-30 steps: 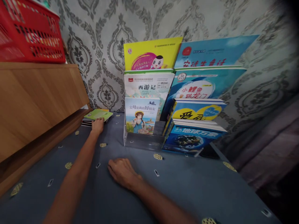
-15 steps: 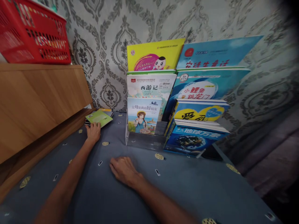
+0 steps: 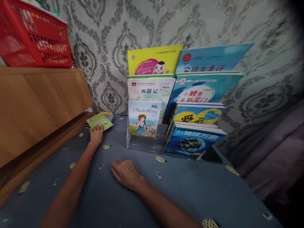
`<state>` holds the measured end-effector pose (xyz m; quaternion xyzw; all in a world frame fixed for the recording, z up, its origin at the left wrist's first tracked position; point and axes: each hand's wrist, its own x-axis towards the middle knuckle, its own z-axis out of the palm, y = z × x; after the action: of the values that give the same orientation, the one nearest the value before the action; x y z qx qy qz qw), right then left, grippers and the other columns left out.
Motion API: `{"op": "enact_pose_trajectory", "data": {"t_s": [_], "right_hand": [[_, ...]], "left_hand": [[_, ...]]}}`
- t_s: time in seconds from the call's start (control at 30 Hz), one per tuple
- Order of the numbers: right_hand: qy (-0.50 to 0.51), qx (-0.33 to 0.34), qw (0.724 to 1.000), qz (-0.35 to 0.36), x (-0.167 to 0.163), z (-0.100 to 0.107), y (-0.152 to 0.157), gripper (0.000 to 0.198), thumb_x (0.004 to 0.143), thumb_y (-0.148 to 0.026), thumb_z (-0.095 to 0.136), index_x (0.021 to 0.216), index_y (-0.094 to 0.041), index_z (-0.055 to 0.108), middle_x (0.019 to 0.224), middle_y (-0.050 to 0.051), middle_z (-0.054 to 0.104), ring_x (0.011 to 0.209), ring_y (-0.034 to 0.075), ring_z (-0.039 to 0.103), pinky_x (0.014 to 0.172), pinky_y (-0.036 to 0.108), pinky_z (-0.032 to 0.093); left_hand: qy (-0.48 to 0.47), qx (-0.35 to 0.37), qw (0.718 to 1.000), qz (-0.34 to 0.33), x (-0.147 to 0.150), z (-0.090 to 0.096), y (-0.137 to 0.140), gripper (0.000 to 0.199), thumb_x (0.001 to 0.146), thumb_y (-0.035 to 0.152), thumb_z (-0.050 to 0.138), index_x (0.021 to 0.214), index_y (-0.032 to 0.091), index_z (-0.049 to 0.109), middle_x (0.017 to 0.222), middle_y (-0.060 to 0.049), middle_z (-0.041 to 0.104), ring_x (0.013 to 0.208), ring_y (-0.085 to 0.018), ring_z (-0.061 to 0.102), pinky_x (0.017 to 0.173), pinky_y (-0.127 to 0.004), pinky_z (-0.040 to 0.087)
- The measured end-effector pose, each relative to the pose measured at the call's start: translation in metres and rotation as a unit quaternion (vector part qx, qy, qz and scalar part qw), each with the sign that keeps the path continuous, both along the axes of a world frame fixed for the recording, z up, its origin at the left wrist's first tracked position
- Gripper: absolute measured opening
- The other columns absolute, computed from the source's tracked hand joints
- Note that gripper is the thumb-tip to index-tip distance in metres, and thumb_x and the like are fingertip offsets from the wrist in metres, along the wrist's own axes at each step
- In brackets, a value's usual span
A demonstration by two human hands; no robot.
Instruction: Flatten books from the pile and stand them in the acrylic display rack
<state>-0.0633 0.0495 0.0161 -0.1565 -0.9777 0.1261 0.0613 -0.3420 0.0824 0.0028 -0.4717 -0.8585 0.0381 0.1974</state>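
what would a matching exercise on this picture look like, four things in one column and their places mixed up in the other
Things
1. left hand
2. right hand
3. red basket
4. yellow-and-pink book

Places
A. on top of the wooden cabinet
B. at the back of the left-hand row in the clear stand
C. with its fingers on the light green booklet
D. on the blue-grey cloth, on the near side of the clear stand

Right pairs: 1-C, 2-D, 3-A, 4-B
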Motion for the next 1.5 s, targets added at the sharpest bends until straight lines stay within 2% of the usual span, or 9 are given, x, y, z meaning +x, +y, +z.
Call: {"op": "enact_pose_trajectory", "data": {"t_s": [0.27,0.4,0.63,0.87,1.1,1.2,1.3,1.4,1.5], "right_hand": [[0.007,0.008,1.0,-0.006,-0.002,-0.005,0.0,0.025,0.104,-0.029,0.043,0.102,-0.019,0.065,0.098,0.009,0.077,0.087,0.02,0.072,0.067,0.03,0.037],[0.008,0.008,1.0,-0.008,-0.002,-0.005,-0.001,0.024,0.104,-0.029,0.043,0.102,-0.019,0.065,0.099,0.009,0.077,0.089,0.021,0.072,0.069,0.03,0.037],[0.01,0.001,1.0,-0.006,-0.002,-0.006,0.0,0.024,0.104,-0.03,0.044,0.103,-0.02,0.065,0.103,0.01,0.077,0.091,0.021,0.072,0.071,0.03,0.039],[0.006,0.016,1.0,-0.007,-0.001,-0.005,0.0,0.025,0.103,-0.031,0.044,0.105,-0.02,0.066,0.1,0.01,0.077,0.091,0.022,0.072,0.072,0.029,0.04],[0.012,0.009,1.0,-0.004,-0.002,-0.006,0.001,0.024,0.103,-0.03,0.045,0.104,-0.02,0.066,0.102,0.01,0.077,0.092,0.021,0.073,0.071,0.028,0.041],[0.012,0.008,1.0,-0.003,-0.002,-0.007,0.001,0.023,0.103,-0.03,0.045,0.104,-0.02,0.065,0.103,0.01,0.077,0.092,0.021,0.072,0.072,0.029,0.041],[0.017,0.006,1.0,-0.002,0.001,-0.008,-0.001,0.021,0.102,-0.029,0.045,0.105,-0.02,0.065,0.104,0.009,0.075,0.094,0.02,0.07,0.074,0.028,0.042],[0.024,0.007,1.0,0.005,0.015,-0.007,-0.004,0.019,0.102,-0.024,0.047,0.106,-0.018,0.064,0.109,0.009,0.072,0.1,0.019,0.067,0.079,0.028,0.043],[0.017,0.012,1.0,0.018,0.045,-0.004,-0.007,0.018,0.102,-0.022,0.047,0.106,-0.017,0.064,0.112,0.009,0.069,0.105,0.02,0.062,0.084,0.03,0.044]], "left_hand": [[-0.031,-0.032,0.999,0.004,0.01,-0.001,-0.036,0.064,0.086,0.008,0.04,0.151,0.012,0.038,0.153,-0.023,0.044,0.138,-0.035,0.043,0.106,-0.056,0.04],[-0.041,-0.025,0.999,0.008,0.019,-0.001,-0.048,0.063,0.087,0.007,0.041,0.15,0.016,0.04,0.153,-0.02,0.044,0.14,-0.034,0.043,0.106,-0.052,0.042],[-0.052,-0.02,0.998,0.008,0.035,0.0,-0.064,0.063,0.088,0.006,0.042,0.15,0.021,0.041,0.15,-0.02,0.047,0.139,-0.034,0.044,0.106,-0.054,0.041],[-0.069,-0.058,0.996,0.015,0.057,0.007,-0.082,0.063,0.088,0.003,0.033,0.148,0.02,0.041,0.144,-0.02,0.052,0.13,-0.033,0.051,0.103,-0.062,0.04],[-0.105,-0.102,0.989,0.007,0.064,0.012,-0.095,0.062,0.085,0.004,0.038,0.143,0.024,0.048,0.138,-0.017,0.058,0.131,-0.032,0.052,0.102,-0.066,0.039],[-0.132,-0.105,0.986,0.01,0.062,0.013,-0.1,0.061,0.089,0.01,0.04,0.147,0.027,0.045,0.15,-0.017,0.05,0.138,-0.033,0.046,0.102,-0.064,0.042],[-0.174,-0.115,0.978,0.006,0.056,0.014,-0.103,0.057,0.094,0.03,0.044,0.15,0.029,0.042,0.157,-0.016,0.041,0.144,-0.036,0.04,0.1,-0.063,0.045],[-0.176,-0.083,0.981,0.001,0.049,0.017,-0.1,0.048,0.096,0.047,0.043,0.139,0.03,0.055,0.147,-0.013,0.055,0.134,-0.034,0.052,0.098,-0.054,0.049],[-0.142,-0.029,0.989,0.02,0.042,0.019,-0.088,0.044,0.099,0.038,0.032,0.117,0.02,0.068,0.127,-0.016,0.066,0.119,-0.031,0.062,0.095,-0.048,0.051]]}}
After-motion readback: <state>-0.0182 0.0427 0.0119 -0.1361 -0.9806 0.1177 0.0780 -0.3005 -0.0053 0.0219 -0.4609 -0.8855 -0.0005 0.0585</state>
